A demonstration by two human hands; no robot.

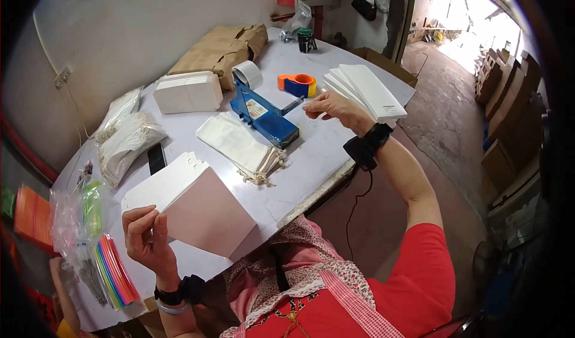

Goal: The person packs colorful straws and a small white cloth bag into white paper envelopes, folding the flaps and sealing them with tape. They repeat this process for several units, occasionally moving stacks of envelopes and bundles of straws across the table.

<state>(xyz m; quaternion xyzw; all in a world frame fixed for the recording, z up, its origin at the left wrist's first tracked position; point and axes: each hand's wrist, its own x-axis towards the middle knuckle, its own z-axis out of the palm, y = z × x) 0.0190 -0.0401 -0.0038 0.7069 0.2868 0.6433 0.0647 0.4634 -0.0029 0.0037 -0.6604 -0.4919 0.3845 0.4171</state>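
My left hand is beside the near corner of a group of white cardboard boxes, its thumb and fingers pinched together. Whatever lies between those fingertips is too small to make out. Out to the right, my right hand has its fingers pinched just off the tip of a blue tape dispenser. I cannot make out whether a strip of tape is in them. The dispenser carries a wide tape roll. In front of it lies a stack of white cloth drawstring bags.
White boxes lie at the table's right, near an orange-and-blue tape holder. More white boxes, a brown paper parcel, bagged white goods, a phone and colored straws surround the work. Another person's arm shows lower left.
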